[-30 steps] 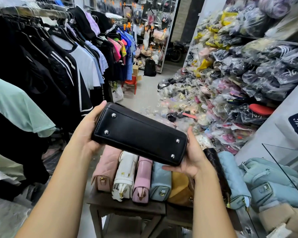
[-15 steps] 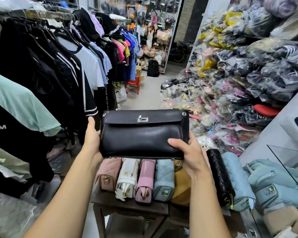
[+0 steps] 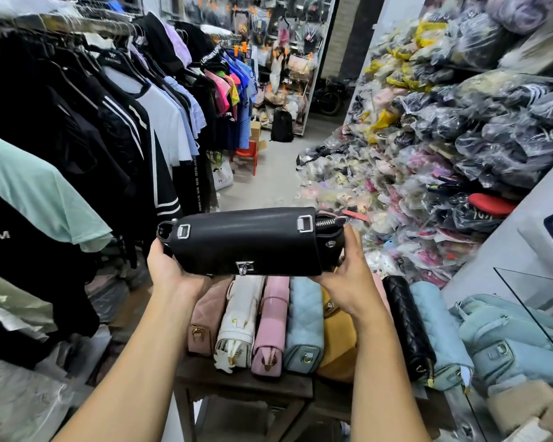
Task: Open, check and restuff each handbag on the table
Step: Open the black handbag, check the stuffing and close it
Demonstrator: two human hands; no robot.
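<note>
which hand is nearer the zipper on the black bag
Right. The right hand grips the black bag at the zipper end; the left hand holds the opposite end.

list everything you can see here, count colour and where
black handbag: one, black with silver clasp, held above the table
dusty pink handbag: one, left end of the table row
white handbag: one, second in row
pink handbag: one, third in row
pale blue handbag: one, fourth in row
yellow handbag: one, mustard, fifth in row
quilted black handbag: one, right of the forearm
pale blue bags: several, far right
table: one, dark wood, under the row
hanging clothes: many, mixed, rack at left
bagged goods: a pile, mixed, right
stool: one, red, aisle
backpack: one, black, far floor
left hand: grips the black handbag's left end
right hand: grips its right end
</note>
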